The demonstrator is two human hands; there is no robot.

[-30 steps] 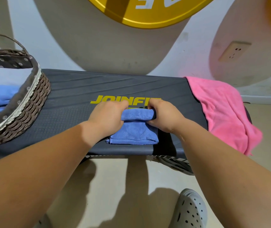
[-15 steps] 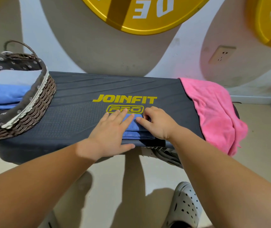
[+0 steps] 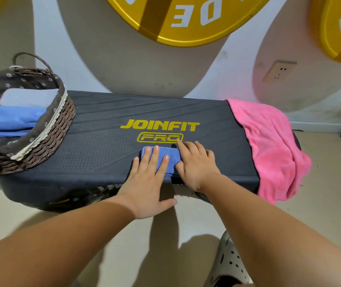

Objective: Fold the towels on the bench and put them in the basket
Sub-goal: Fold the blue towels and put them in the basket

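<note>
Blue towel sits folded small at the front edge of the bench, just below the PRO logo. Your left hand lies flat on it, fingers straight, pressing and gripping nothing. Your right hand rests on the towel's right end, fingers loosely bent, index stretched toward the logo. No pinch shows, so call it released too.

Step in hand, as I read it: flatten the last fold before the lift. Press evenly from the fold line outward so the layers sit square. Watch the near edge; it is right at the bench lip and could slide off. For the pickup, slide your fingers under from both short ends and clamp all the layers, or the bundle may open mid-carry.

Basket stands on the left end of the bench, well apart from the towel, with folded towels stacked inside. Lay this one flat on top. Pink towel hangs unfolded over the right end, probably next.
</note>
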